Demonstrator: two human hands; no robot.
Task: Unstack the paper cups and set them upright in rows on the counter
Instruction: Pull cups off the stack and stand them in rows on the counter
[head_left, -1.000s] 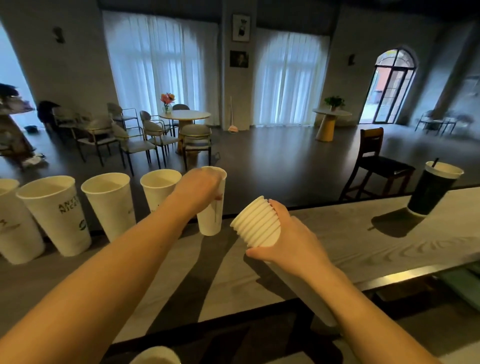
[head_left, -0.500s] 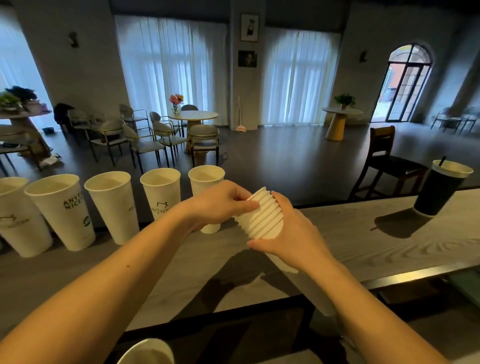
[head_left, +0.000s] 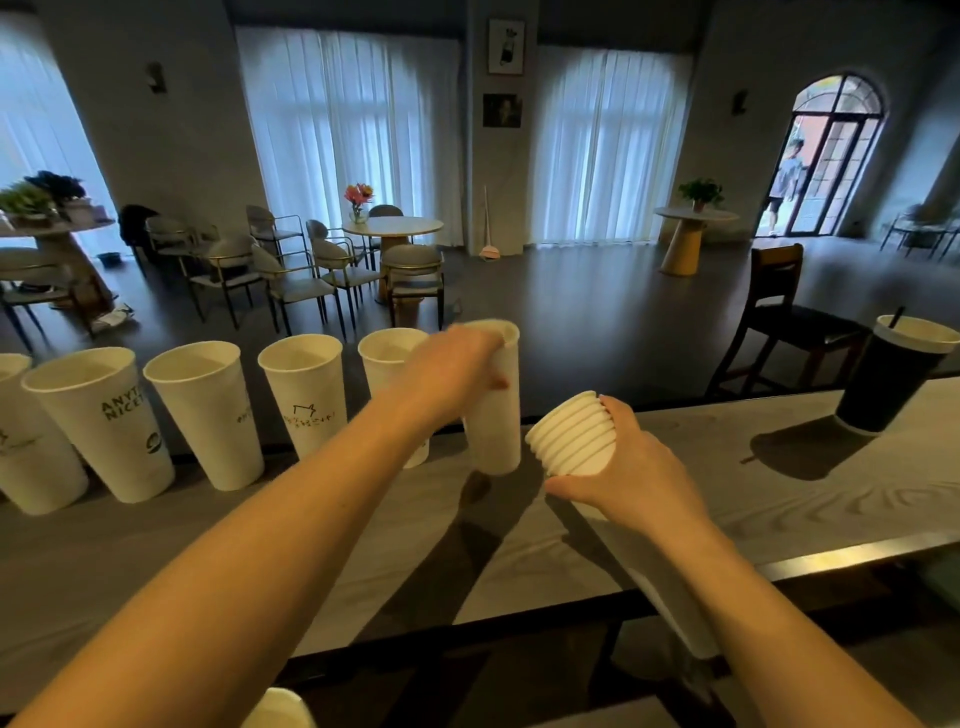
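Cups: left hand (head_left: 457, 366) grips 1 upright cup (head_left: 496, 415), right hand (head_left: 631, 473) clasps nested stack (head_left: 571, 441).

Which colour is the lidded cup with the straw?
Black, with a pale lid; head view.

left hand (head_left: 454, 369): arm outstretched, fingers curled in a grip | right hand (head_left: 631, 475): fingers wrapped, gripping

head cam — single view | faces forward and down | near: counter (head_left: 779, 499) — far: room beyond
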